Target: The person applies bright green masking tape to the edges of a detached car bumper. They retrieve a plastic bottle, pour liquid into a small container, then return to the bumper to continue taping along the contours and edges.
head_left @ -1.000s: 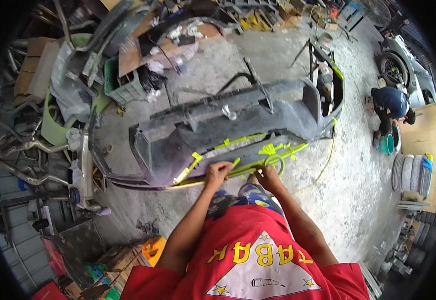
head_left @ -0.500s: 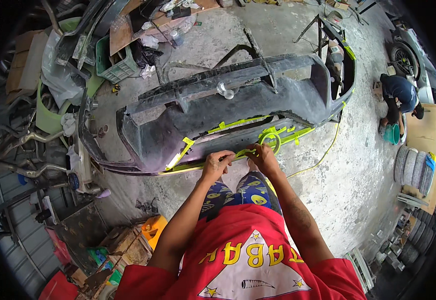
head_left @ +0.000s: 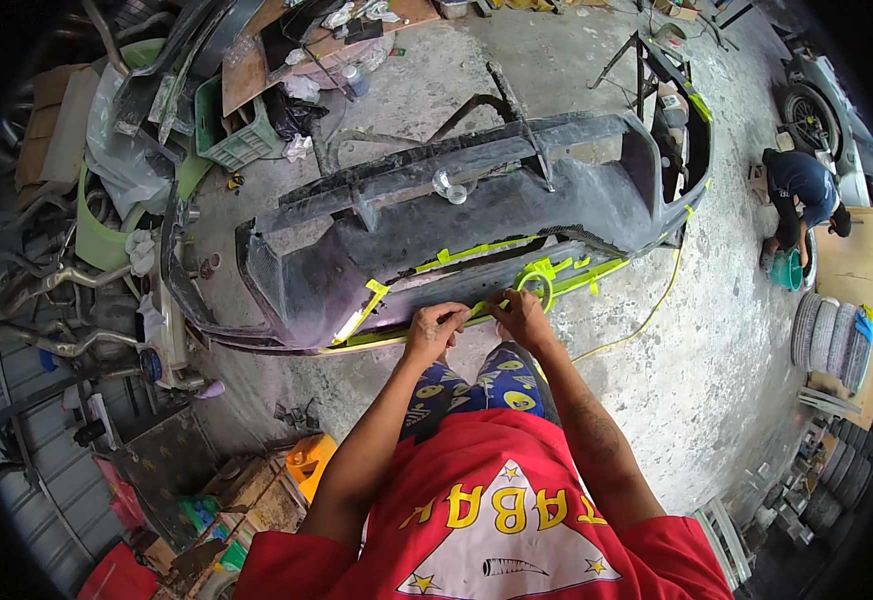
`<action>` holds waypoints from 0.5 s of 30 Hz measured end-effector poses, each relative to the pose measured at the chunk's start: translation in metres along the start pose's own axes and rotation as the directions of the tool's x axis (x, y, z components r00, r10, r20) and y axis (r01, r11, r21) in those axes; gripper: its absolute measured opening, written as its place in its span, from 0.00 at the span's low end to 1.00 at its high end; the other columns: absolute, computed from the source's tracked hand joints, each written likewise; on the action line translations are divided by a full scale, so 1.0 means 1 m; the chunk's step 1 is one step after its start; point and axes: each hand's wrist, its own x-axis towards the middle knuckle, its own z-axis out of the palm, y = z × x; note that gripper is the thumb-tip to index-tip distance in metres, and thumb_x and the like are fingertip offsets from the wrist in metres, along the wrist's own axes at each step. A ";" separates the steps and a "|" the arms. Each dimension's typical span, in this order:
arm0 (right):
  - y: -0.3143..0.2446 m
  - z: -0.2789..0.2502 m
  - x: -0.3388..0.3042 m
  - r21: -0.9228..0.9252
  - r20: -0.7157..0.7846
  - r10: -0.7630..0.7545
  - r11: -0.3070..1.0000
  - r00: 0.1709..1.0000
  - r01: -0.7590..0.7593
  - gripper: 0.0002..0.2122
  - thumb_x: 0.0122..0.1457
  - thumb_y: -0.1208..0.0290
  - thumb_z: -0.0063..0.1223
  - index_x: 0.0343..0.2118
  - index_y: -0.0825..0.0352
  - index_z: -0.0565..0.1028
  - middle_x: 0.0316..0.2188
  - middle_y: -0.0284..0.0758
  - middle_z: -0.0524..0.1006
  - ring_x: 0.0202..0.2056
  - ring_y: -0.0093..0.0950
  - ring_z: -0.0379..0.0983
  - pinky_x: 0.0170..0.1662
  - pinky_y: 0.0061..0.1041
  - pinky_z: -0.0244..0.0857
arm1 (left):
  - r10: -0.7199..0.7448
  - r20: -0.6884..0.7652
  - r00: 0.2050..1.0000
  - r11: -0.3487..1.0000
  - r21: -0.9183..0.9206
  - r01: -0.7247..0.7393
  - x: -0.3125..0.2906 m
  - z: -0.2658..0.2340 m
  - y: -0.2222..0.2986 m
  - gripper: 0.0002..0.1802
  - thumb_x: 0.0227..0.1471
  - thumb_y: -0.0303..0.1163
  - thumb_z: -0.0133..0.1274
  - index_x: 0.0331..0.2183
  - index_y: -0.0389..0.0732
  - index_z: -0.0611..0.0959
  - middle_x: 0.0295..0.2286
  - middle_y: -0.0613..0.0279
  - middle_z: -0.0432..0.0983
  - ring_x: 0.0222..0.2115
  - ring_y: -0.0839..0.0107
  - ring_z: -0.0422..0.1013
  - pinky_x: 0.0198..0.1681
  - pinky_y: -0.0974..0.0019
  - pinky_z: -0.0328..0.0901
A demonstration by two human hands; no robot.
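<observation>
mottled floor (head_left: 637,400) | scuffed bumper (head_left: 497,210) | tyres (head_left: 829,340) rightward | left fingers (head_left: 453,314), right fingers (head_left: 508,301): pinching green tape (head_left: 478,309)

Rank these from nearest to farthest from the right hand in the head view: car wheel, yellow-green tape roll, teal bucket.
1. Yellow-green tape roll: right at the right hand.
2. Teal bucket: off to the right, beside the bent-over co-worker.
3. Car wheel: far right, beyond the co-worker.
</observation>
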 end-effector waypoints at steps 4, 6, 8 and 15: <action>-0.002 0.002 0.002 0.082 0.011 -0.026 0.996 1.000 0.025 0.12 0.57 0.64 0.63 0.35 0.69 0.83 0.31 0.48 0.82 0.34 0.46 0.80 0.40 0.38 0.72 | -0.012 -0.045 0.999 0.999 -0.033 0.011 0.002 0.002 -0.005 0.13 0.60 0.36 0.59 0.39 0.35 0.86 0.22 0.63 0.79 0.15 0.81 0.69 0.18 0.73 0.63; -0.002 0.006 0.002 -0.015 -0.044 0.006 1.000 0.999 -0.007 0.12 0.57 0.64 0.62 0.35 0.70 0.83 0.31 0.48 0.83 0.35 0.46 0.81 0.41 0.37 0.73 | -0.018 -0.087 0.996 0.999 -0.038 0.015 0.002 0.006 -0.005 0.12 0.60 0.35 0.59 0.38 0.34 0.86 0.21 0.63 0.79 0.14 0.81 0.69 0.17 0.73 0.63; -0.001 0.012 0.003 0.011 -0.052 0.025 1.000 0.998 -0.025 0.11 0.58 0.65 0.61 0.35 0.69 0.83 0.32 0.48 0.83 0.36 0.47 0.80 0.41 0.38 0.72 | 0.050 -0.186 0.981 0.998 0.044 -0.043 0.002 0.014 0.000 0.11 0.58 0.33 0.61 0.34 0.34 0.86 0.19 0.63 0.79 0.12 0.80 0.68 0.17 0.72 0.62; 0.006 0.031 0.007 -0.084 -0.201 -0.023 0.996 0.979 0.006 0.09 0.58 0.67 0.60 0.34 0.69 0.82 0.32 0.51 0.80 0.37 0.50 0.77 0.42 0.43 0.70 | 0.163 -0.352 0.922 0.972 0.215 -0.090 0.008 0.029 0.006 0.09 0.52 0.30 0.65 0.31 0.33 0.85 0.23 0.54 0.83 0.20 0.70 0.77 0.25 0.66 0.68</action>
